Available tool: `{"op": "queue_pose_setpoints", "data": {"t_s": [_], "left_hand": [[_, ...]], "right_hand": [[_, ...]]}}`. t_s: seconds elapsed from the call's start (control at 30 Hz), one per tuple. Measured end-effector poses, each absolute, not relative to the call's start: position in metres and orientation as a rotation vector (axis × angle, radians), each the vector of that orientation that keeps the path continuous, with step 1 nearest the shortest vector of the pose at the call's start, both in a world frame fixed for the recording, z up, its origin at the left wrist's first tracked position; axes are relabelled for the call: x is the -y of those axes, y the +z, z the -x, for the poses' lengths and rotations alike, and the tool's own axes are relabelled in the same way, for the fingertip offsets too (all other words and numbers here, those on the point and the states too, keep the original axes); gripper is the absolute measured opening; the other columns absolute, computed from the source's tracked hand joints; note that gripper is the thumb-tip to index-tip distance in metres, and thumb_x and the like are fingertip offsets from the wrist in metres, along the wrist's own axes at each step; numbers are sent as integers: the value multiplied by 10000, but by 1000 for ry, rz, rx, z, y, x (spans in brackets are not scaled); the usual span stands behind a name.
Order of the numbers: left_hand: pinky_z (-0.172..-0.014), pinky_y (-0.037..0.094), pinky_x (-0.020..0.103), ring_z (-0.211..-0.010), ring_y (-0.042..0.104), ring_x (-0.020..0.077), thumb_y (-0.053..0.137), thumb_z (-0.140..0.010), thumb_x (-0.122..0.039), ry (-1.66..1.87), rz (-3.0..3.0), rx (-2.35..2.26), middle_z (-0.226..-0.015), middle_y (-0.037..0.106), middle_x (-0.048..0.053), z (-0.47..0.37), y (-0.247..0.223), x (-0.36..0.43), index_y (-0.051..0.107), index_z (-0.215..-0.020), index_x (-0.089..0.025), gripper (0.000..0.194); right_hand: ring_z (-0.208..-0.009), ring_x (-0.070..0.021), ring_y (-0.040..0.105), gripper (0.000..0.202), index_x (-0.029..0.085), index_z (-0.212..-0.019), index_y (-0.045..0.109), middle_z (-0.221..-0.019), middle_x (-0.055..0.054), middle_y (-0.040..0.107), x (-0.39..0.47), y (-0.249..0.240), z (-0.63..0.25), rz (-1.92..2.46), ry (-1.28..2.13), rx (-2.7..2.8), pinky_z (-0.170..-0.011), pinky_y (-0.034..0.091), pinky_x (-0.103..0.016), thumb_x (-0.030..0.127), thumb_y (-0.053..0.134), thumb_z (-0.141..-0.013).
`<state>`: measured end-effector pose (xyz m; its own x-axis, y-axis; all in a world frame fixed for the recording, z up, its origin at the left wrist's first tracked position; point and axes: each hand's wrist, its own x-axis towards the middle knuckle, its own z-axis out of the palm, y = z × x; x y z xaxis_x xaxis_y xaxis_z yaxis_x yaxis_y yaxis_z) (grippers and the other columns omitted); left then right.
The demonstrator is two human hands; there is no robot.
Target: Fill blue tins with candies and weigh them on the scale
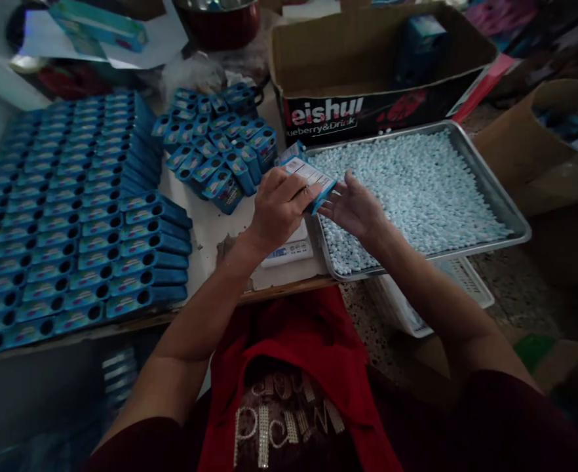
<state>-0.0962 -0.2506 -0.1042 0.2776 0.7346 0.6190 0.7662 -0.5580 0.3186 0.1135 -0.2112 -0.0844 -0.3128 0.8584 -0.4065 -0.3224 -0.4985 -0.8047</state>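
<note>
My left hand (282, 200) is wrapped round a small blue box (311, 172) with a white printed panel, tilted with its lower end towards the right. My right hand (355, 208) is open, palm turned up and fingers stretched out at that lower end; whether they touch the box I cannot tell. Below the box, a white digital scale (289, 254) is partly hidden by my left hand and forearm. Under and beside my right hand lies a metal tray (520, 223) spread with many small pale blue and white pellets (417, 190).
Rows of blue boxes with round dark holes (73, 216) fill the left of the table. A looser cluster of such boxes (215, 147) stands behind my left hand. A cardboard carton (328, 121) sits behind the tray, and an open brown box (549, 164) stands at right.
</note>
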Motion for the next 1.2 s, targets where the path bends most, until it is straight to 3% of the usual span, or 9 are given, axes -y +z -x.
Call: {"op": "queue_pose_setpoints", "data": {"t_s": [0.1,0.23,0.37,0.47,0.57,0.73,0.9,1.07,1.2], "left_hand": [[-1147,558,533,-1145,691,329,742,-1098,-243,-1104,2458,1429,-1141,780,83,86,-112,238,833,-1327,-295,252],[-1051,595,469,-1083,690,309,929,-930,-206,-1290,2285,1594,-1104,762,63,84,-127,231,846,-1273,-304,367],[-991,634,399,-1079,743,271,978,-817,-161,-1601,2212,1729,-1096,765,38,95,-134,227,845,-1224,-275,444],[-886,665,324,-1064,781,240,1026,-778,-243,-1930,2140,1924,-1157,782,30,106,-138,229,827,-1219,-259,484],[-833,684,302,-979,801,216,1086,-717,-329,-2167,2085,2066,-1126,810,19,117,-141,241,823,-1206,-252,561],[-921,719,358,-1027,830,247,1117,-701,-420,-2313,2033,2173,-1089,843,27,131,-145,273,820,-1203,-244,609],[-957,709,399,-1094,818,278,1116,-663,-530,-2370,1953,2264,-1156,829,67,138,-163,281,813,-1193,-227,681],[-1139,650,476,-1383,755,332,1144,-639,-459,-2368,2111,2254,-1497,778,95,148,-159,286,774,-1440,-314,894],[-1150,628,493,-1353,756,328,1127,-688,-480,-2299,2113,2267,-1397,811,92,163,-141,296,774,-1432,-318,840]], "right_hand": [[-870,-232,739,341,248,-1100,646,-945,-62,729,209,-90,-116,1027,1943,448,-813,733,-355,554,529,-1196],[-861,-222,754,271,228,-1094,646,-945,-76,732,208,-88,-120,992,1971,261,-838,747,-343,420,496,-1215],[-947,-232,820,190,199,-1103,685,-1003,-109,779,209,-80,-126,1046,1981,273,-868,756,-333,241,508,-1160],[-947,-200,840,268,146,-1091,720,-984,-113,799,211,-73,-129,1089,1951,357,-895,745,-274,23,484,-1062],[-877,-131,825,324,97,-1089,765,-963,-106,819,208,-65,-130,1091,1913,542,-876,705,-173,-83,508,-1011],[-596,-52,591,142,150,-1095,832,-915,-33,842,194,-48,-115,963,1860,1116,-549,516,-130,53,752,-1030],[-588,-69,511,74,179,-1012,862,-845,2,805,186,-37,-74,790,1653,1702,-568,448,-222,127,848,-961],[-607,-112,552,113,190,-1030,877,-698,38,694,187,-44,-57,769,1580,1942,-612,454,-278,224,873,-922],[-584,-121,570,289,195,-1144,900,-673,50,683,193,-50,-61,819,1591,1952,-612,474,-291,315,912,-881]]}}
